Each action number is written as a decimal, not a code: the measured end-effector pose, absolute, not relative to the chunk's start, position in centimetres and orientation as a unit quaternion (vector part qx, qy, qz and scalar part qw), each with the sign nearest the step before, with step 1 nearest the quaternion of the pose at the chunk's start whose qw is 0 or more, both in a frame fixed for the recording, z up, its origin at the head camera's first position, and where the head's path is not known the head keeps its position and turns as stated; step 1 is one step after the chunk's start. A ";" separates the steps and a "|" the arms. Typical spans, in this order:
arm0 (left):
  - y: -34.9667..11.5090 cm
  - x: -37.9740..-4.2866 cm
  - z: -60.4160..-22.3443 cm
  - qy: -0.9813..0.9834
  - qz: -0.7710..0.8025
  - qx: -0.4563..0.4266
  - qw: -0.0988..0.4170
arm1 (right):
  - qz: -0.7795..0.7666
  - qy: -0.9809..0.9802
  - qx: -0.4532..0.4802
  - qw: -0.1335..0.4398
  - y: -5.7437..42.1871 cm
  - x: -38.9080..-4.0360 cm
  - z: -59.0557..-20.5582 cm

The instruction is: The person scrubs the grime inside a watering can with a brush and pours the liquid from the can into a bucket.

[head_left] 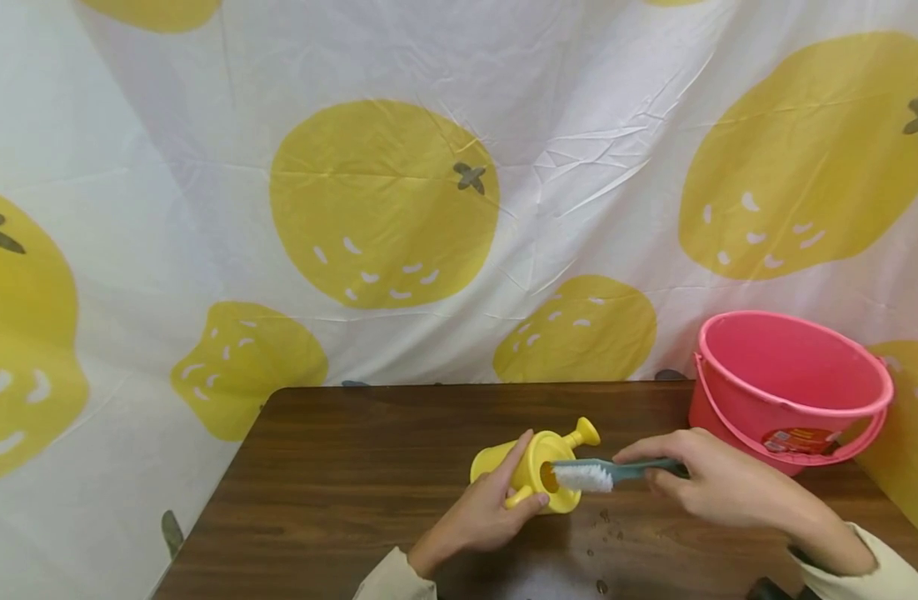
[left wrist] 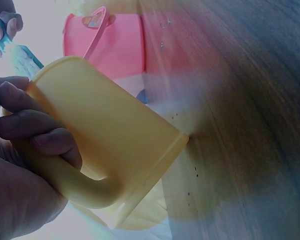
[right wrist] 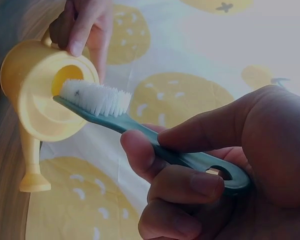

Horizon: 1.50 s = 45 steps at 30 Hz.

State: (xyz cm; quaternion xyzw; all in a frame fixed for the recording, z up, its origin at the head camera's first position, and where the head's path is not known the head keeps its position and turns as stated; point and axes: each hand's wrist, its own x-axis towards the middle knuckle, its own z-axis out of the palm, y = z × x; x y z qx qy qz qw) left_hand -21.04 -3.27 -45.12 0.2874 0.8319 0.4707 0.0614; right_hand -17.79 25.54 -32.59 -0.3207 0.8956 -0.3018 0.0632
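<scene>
A yellow watering can (head_left: 496,457) is tipped so its round opening faces right, its spout pointing away to the upper right. My left hand (head_left: 485,508) grips it by the handle (left wrist: 85,187), fingers curled round that handle in the left wrist view. In my right hand (head_left: 721,479) is a scrub brush (right wrist: 115,120) with a green handle and white bristles, pinched between thumb and fingers. The brush's bristle end is at the can's opening (right wrist: 65,75); its tip reaches the rim in the right wrist view. How far inside it goes, I cannot tell.
A pink bucket (head_left: 789,367) with its handle hanging down stands at the table's back right corner. Water drops (head_left: 601,533) dot the brown wooden table (head_left: 339,483) below my hands. Behind hangs a white cloth (head_left: 579,208) printed with yellow fruit.
</scene>
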 end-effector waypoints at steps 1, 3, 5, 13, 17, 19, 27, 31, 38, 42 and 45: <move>-3.3 -21.0 -45.1 0.832 0.471 0.288 0.061 | -0.302 0.896 -0.320 0.062 25.7 -17.8 -32.6; -3.3 -21.1 -45.2 0.831 0.472 0.288 0.061 | -0.304 0.898 -0.312 0.062 26.0 -17.8 -32.6; -3.3 -21.1 -45.2 0.830 0.474 0.288 0.061 | -0.305 0.901 -0.303 0.062 26.4 -17.7 -32.6; -3.4 -21.2 -45.2 0.828 0.475 0.293 0.059 | -0.311 0.903 -0.289 0.062 28.0 -17.7 -33.0; -3.4 -21.2 -45.3 0.827 0.476 0.293 0.058 | -0.316 0.899 -0.299 0.049 29.0 -17.8 -33.5; -3.4 -21.2 -45.4 0.828 0.475 0.294 0.056 | -0.321 0.897 -0.300 0.045 29.4 -17.8 -33.8; -3.4 -21.2 -45.4 0.828 0.474 0.294 0.055 | -0.326 0.904 -0.273 0.037 30.8 -18.0 -35.2; -3.5 -21.2 -45.3 0.829 0.473 0.294 0.054 | -0.327 0.910 -0.252 0.042 31.4 -18.4 -36.1; -3.5 -21.3 -45.3 0.831 0.468 0.294 0.053 | -0.350 0.906 -0.234 0.040 32.1 -19.3 -38.0; -3.6 -21.3 -45.3 0.829 0.473 0.294 0.056 | -0.359 0.905 -0.224 0.037 32.2 -19.7 -39.3; -3.6 -21.3 -45.3 0.827 0.476 0.294 0.058 | -0.368 0.906 -0.203 0.048 32.3 -19.8 -40.1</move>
